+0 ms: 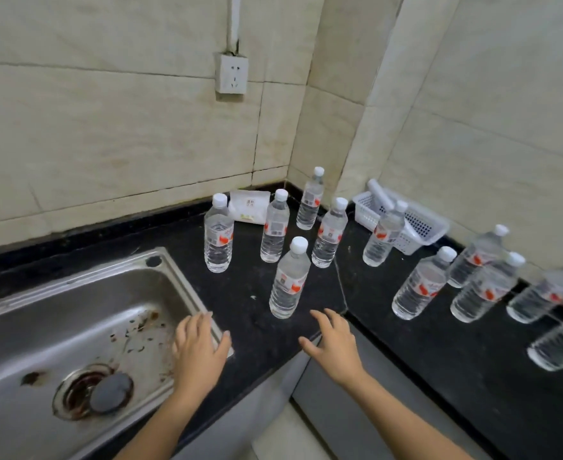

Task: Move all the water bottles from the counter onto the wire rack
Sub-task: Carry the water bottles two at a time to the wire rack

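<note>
Several clear water bottles with white caps and red-and-white labels stand upright on the black counter (250, 313). The nearest bottle (288, 280) stands just beyond my hands. Others stand behind it, one at the left (218, 235) and one in the corner (310, 200), and more run along the right arm of the counter (419, 283). My left hand (198, 350) hovers over the sink's right rim, fingers apart and holding nothing. My right hand (334, 343) is spread over the counter's front edge, also holding nothing. No wire rack is in view.
A steel sink (57, 330) with a rusty drain fills the lower left. A white plastic basket (416, 224) and a white packet (249, 207) sit at the back by the tiled wall. A wall socket (231, 74) is above.
</note>
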`<state>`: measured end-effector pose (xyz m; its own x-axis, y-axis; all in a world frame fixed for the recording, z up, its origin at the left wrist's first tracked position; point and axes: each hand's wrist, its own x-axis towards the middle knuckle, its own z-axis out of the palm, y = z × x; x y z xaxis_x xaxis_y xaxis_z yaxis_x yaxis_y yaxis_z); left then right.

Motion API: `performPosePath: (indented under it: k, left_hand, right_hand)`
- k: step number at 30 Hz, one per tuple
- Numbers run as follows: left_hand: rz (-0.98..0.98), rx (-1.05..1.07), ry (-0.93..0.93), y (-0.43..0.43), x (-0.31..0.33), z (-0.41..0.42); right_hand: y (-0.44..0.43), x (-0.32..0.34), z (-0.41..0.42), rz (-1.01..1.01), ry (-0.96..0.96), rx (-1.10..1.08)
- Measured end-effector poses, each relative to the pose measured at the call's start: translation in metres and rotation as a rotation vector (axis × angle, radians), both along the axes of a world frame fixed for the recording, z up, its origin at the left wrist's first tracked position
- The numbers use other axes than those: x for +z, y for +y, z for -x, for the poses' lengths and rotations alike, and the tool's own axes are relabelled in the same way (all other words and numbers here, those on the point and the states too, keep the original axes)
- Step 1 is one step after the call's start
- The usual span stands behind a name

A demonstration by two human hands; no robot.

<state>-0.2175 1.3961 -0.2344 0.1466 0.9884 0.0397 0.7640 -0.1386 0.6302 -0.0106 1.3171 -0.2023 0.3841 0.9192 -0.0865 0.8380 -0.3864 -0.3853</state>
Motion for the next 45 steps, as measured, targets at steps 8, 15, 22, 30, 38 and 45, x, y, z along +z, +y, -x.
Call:
performPosePath:
  k: [8, 15, 22, 30, 38, 45]
  left_hand:
    - [0.030, 0.172, -0.223, 0.032, -0.006, -0.077]
    - [0.104, 0.419, -0.311, 0.061, -0.014, -0.102]
    - [0.179, 0.504, -0.311, 0.067, -0.027, -0.101]
    - [0.068, 0.441, -0.345, 0.134, 0.006, -0.085]
    - [-0.053, 0.392, -0.328, 0.199, 0.025, -0.107]
    - [-0.016, 0.412, -0.506, 0.237, 0.018, -0.114]
  right_hand:
    - [0.065, -0.019, -0.039, -0.129, 0.338, -0.015]
    - [0.127, 0.003, -0.092, -0.148, 0.483, 0.297]
    - [0.168, -0.008, -0.081, -0.100, 0.703, 0.379]
    - [0.189, -0.013, -0.068, -0.171, 0.798, 0.200]
    - [0.182, -0.018, -0.068, -0.201, 0.797, 0.138]
    - [0.177, -0.015, -0.060, -0.175, 0.793, 0.078]
